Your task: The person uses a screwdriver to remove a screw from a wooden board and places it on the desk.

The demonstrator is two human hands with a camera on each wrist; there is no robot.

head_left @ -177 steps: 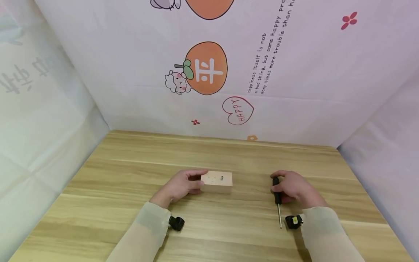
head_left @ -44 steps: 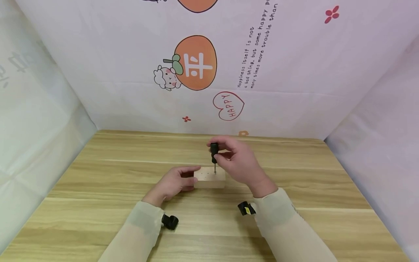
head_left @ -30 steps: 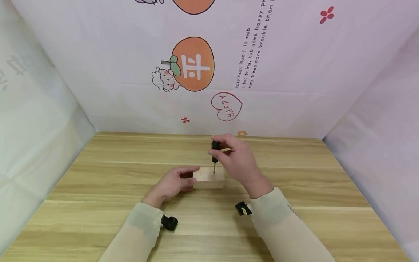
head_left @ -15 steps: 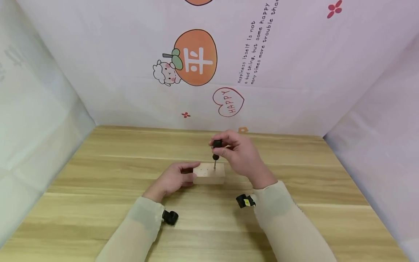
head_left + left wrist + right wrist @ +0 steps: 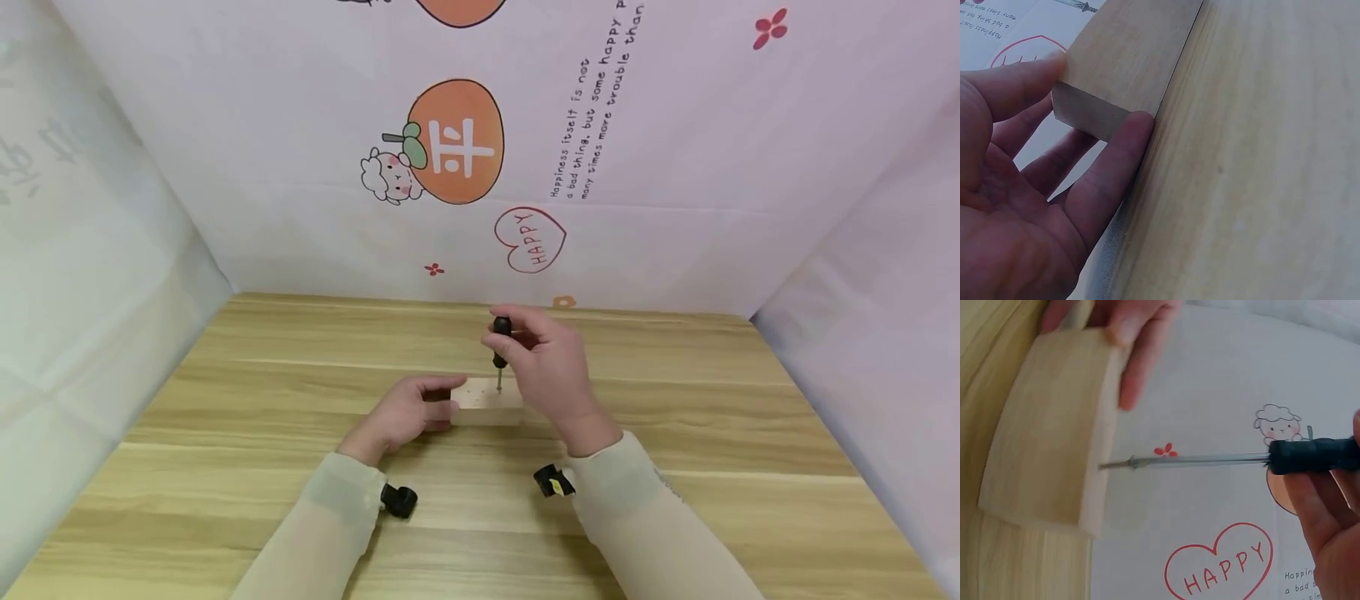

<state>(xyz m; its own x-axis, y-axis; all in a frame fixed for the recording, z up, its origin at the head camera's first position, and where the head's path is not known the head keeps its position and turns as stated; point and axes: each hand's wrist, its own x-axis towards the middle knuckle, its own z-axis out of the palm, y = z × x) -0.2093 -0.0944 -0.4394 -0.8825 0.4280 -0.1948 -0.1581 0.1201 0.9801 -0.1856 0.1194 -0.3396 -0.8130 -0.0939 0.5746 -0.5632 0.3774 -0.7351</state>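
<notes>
Clamping one end of the wooden block [image 5: 487,416] in left fingers [image 5: 1113,165], gripping the screwdriver [image 5: 1300,456] in right fingers [image 5: 1311,514], against the screw [image 5: 1116,465] beneath. May slip off if tilted; may swivel the wood if held loosely.

1. Lying flat on the table [image 5: 472,542], lengthwise left to right: pale wooden block [image 5: 486,416] with small dark spots on top.
2. Standing upright in its top, right of centre: threaded screw [image 5: 1116,465], partly exposed.
3. Upright above, tip at the screw's head: black-handled screwdriver [image 5: 1297,456] with silvery shaft.
</notes>
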